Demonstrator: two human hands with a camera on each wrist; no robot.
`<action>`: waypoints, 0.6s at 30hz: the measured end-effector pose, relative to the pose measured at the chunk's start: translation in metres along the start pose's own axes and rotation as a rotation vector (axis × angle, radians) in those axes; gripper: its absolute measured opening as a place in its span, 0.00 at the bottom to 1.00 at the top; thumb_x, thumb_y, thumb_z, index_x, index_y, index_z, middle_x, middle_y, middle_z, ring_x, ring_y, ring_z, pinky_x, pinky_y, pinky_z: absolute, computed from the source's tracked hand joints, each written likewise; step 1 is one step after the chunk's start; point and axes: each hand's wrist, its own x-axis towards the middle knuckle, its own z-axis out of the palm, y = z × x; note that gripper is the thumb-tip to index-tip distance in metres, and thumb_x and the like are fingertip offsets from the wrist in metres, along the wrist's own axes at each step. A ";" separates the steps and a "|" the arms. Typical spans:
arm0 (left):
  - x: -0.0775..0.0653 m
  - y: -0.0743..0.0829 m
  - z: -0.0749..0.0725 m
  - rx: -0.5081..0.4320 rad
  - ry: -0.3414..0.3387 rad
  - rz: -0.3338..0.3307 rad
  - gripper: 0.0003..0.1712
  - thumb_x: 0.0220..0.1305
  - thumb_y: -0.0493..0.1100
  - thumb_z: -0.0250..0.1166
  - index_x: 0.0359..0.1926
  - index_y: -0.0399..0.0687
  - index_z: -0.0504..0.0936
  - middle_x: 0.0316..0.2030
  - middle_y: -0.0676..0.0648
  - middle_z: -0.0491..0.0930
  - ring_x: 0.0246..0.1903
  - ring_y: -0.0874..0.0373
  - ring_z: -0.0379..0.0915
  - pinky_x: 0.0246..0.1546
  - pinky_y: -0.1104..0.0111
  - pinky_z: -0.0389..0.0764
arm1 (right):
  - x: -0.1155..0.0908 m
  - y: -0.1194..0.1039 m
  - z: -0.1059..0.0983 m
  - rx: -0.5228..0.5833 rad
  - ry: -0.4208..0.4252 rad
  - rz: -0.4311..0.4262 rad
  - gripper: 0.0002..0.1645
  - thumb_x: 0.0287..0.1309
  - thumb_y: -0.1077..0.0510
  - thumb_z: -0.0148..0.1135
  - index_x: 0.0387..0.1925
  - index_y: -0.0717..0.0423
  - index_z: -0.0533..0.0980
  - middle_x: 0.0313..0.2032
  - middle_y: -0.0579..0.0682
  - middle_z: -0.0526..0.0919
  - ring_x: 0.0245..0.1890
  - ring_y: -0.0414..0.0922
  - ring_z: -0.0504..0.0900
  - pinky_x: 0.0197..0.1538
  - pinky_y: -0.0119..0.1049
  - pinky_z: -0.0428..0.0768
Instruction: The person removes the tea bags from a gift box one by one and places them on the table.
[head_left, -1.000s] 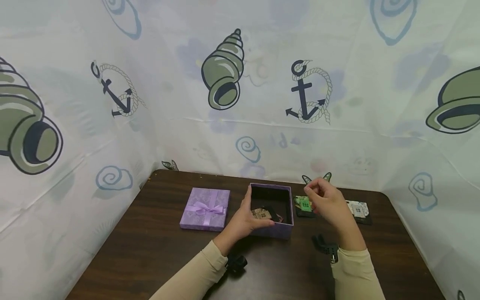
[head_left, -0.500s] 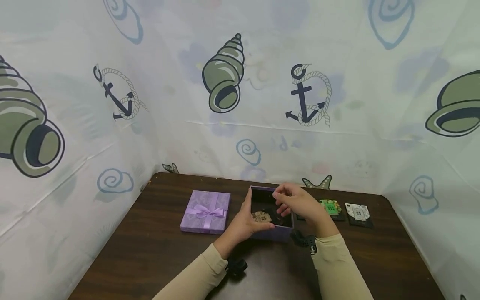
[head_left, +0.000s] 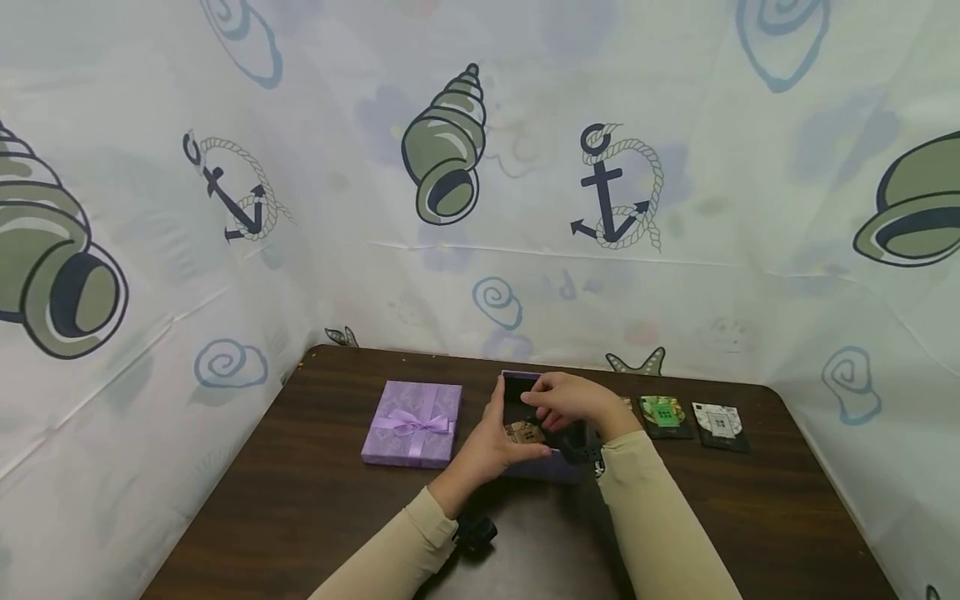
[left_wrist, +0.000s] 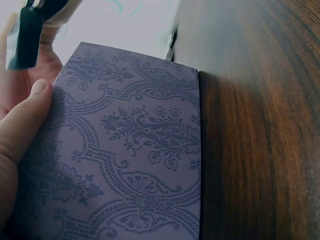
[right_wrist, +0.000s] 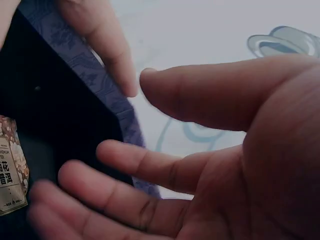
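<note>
The purple box (head_left: 542,470) is standing on the dark brown table (head_left: 315,483), its top uncovered and its black inside showing; a tan packet (head_left: 522,432) is lying within it, in the near left part, and in the right wrist view this packet is showing flowers and printed characters; the left hand (head_left: 486,446) is gripping the box at the near left corner, the thumb pressing along the near wall and the fingers reaching along the left side; the right hand (head_left: 573,404) is hovering over the box, its fingers pointing down into it, relaxed and a little spread, with the thumb standing apart from them; the lid (head_left: 401,404), also purple, is lying to the left of the box and apart from it, and it is bearing a ribbon bow (head_left: 412,423); to the right, beyond the right wrist, a green packet (head_left: 663,412) and a white packet (head_left: 722,423) are lying side by side; both arms are wearing cream sleeves (head_left: 663,517) and black wrist devices (head_left: 475,533); behind the table a pale cloth (head_left: 540,200) is hanging, showing printed shells and anchors.
</note>
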 end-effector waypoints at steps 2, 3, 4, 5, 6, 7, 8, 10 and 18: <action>-0.001 0.000 -0.001 -0.004 0.002 -0.004 0.85 0.53 0.62 0.87 0.90 0.67 0.29 0.89 0.37 0.38 0.86 0.31 0.43 0.79 0.32 0.60 | 0.005 -0.001 0.001 -0.030 -0.003 0.027 0.25 0.79 0.42 0.63 0.59 0.59 0.78 0.53 0.64 0.83 0.50 0.56 0.89 0.57 0.50 0.90; -0.002 0.000 -0.001 -0.007 0.001 -0.005 0.85 0.53 0.62 0.87 0.90 0.67 0.29 0.89 0.37 0.38 0.86 0.31 0.43 0.79 0.32 0.60 | 0.007 -0.001 0.001 -0.042 -0.002 0.038 0.26 0.79 0.41 0.64 0.59 0.59 0.77 0.53 0.64 0.83 0.51 0.57 0.89 0.57 0.51 0.89; -0.002 0.000 -0.002 -0.006 0.001 -0.006 0.85 0.52 0.63 0.87 0.90 0.67 0.29 0.89 0.37 0.39 0.86 0.31 0.43 0.79 0.32 0.60 | 0.009 -0.001 0.001 -0.053 -0.003 0.046 0.26 0.79 0.41 0.64 0.59 0.59 0.77 0.53 0.65 0.82 0.52 0.57 0.89 0.59 0.52 0.89; -0.002 0.000 -0.002 -0.009 0.000 -0.009 0.85 0.52 0.63 0.87 0.90 0.68 0.29 0.89 0.38 0.38 0.86 0.32 0.43 0.79 0.32 0.60 | 0.011 -0.001 0.001 -0.063 -0.005 0.051 0.27 0.79 0.41 0.64 0.59 0.59 0.77 0.53 0.65 0.81 0.54 0.58 0.89 0.60 0.53 0.88; -0.002 0.000 -0.002 -0.013 -0.001 -0.008 0.85 0.53 0.63 0.87 0.90 0.68 0.29 0.89 0.38 0.38 0.86 0.32 0.43 0.79 0.32 0.60 | 0.012 -0.001 0.002 -0.063 -0.008 0.058 0.27 0.78 0.41 0.65 0.60 0.59 0.77 0.54 0.65 0.81 0.55 0.59 0.88 0.61 0.54 0.87; -0.002 -0.001 -0.003 -0.015 -0.003 -0.006 0.85 0.53 0.63 0.87 0.90 0.68 0.29 0.89 0.38 0.38 0.86 0.32 0.44 0.79 0.32 0.61 | 0.013 -0.001 0.002 -0.066 -0.015 0.062 0.28 0.77 0.40 0.65 0.61 0.59 0.77 0.56 0.65 0.81 0.57 0.60 0.87 0.63 0.55 0.86; -0.002 -0.001 -0.003 -0.017 -0.004 -0.004 0.85 0.53 0.63 0.87 0.90 0.68 0.29 0.89 0.39 0.38 0.86 0.33 0.44 0.79 0.33 0.61 | 0.014 0.000 0.003 -0.071 -0.021 0.068 0.29 0.77 0.39 0.66 0.61 0.58 0.77 0.58 0.64 0.81 0.59 0.60 0.86 0.64 0.56 0.85; -0.002 0.000 -0.003 -0.018 -0.011 -0.005 0.84 0.54 0.62 0.86 0.89 0.70 0.28 0.89 0.39 0.38 0.86 0.33 0.44 0.78 0.33 0.62 | 0.016 0.001 0.004 -0.082 -0.035 0.072 0.31 0.75 0.38 0.67 0.63 0.58 0.77 0.61 0.63 0.80 0.63 0.61 0.83 0.67 0.59 0.82; -0.004 0.002 -0.003 0.000 -0.020 -0.018 0.83 0.56 0.64 0.85 0.88 0.75 0.26 0.89 0.39 0.38 0.86 0.33 0.45 0.78 0.34 0.63 | 0.022 0.006 0.005 -0.133 -0.063 0.077 0.30 0.74 0.39 0.68 0.62 0.57 0.78 0.62 0.57 0.81 0.68 0.60 0.79 0.70 0.65 0.78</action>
